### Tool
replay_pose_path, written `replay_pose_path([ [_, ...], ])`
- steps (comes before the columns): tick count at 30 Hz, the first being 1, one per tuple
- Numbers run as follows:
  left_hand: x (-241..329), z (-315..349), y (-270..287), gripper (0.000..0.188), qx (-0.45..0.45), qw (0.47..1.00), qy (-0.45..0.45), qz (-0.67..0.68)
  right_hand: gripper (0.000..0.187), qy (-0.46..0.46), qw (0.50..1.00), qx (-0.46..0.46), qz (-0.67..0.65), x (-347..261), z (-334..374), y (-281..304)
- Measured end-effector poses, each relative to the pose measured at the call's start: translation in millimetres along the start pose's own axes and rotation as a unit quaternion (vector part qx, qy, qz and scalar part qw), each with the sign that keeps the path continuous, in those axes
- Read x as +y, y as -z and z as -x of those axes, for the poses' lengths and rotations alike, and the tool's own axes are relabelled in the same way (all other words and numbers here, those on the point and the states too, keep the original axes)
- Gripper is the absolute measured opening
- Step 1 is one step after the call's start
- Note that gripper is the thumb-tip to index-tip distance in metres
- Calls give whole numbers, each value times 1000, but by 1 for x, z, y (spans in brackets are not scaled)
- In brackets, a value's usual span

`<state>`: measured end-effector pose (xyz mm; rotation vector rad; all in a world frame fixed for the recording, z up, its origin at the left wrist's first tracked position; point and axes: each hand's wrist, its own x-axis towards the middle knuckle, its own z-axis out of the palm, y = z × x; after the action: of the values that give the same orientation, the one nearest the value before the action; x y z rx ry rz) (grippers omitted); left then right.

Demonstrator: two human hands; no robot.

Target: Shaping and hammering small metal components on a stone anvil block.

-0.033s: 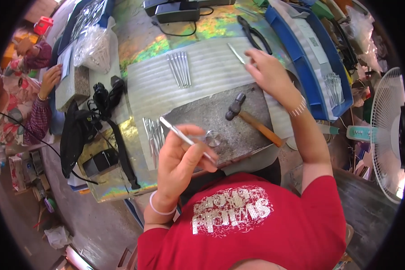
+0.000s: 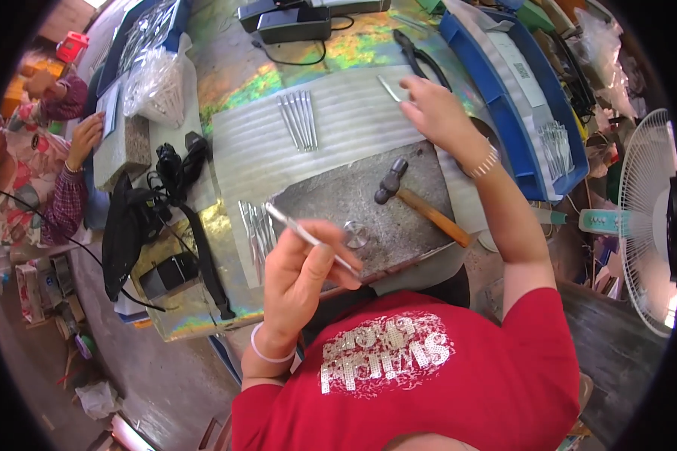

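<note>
silver is the colour of the thin stick [image 2: 287, 220] that i have in my left hand [image 2: 302, 259]. it sits between my thumb and my bent fingers, and i am holding it tight enough that it stays up on a slant. one end pokes out to the left and away from me, and the other end comes out past my fingers on the right, nearer to my red shirt [image 2: 414, 376]. this hand is over the near left part of a grey stone slab [image 2: 323, 192], and its fingers look a bit blurry. a small shiny round thing [image 2: 356, 234] is on the slab, just right of my fingers. my left arm comes up from the bottom, with a pale ring [image 2: 271, 353] round the wrist. my right hand [image 2: 438, 113] is farther out, past the slab, with its fingers pointing left and away from me. another silver stick [image 2: 388, 88] is right at those fingertips, over the white sheet [image 2: 353, 113], but i cannot tell if i am gripping it. that arm comes in from the right and bends at the elbow. black pliers [image 2: 406, 46] lie just beyond that hand, and a hammer [image 2: 432, 216] lies on the slab between me and it. more silver sticks [image 2: 299, 120] lie side by side on the sheet, left of my right hand.
</note>
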<state>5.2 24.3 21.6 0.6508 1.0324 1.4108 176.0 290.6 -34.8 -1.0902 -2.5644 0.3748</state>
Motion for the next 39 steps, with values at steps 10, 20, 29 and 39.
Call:
replay_pose_path([
  [10, 5, 7, -2, 19, 72, 994, -3, -88, 17, 25, 999, -13, 46, 17, -38, -10],
  [20, -20, -9, -10, 21, -20, 980, -115, -161, 11, -92, 811, -198, -543, -131, 97, 75],
  [29, -21, 2, -22, 11, -8, 974, -156, -165, 11, 83, 910, -9, -406, -139, 103, 60],
  [39, -23, 5, -20, 14, -19, 980, -137, -145, 12, 79, 900, 22, -428, -143, 109, 56],
])
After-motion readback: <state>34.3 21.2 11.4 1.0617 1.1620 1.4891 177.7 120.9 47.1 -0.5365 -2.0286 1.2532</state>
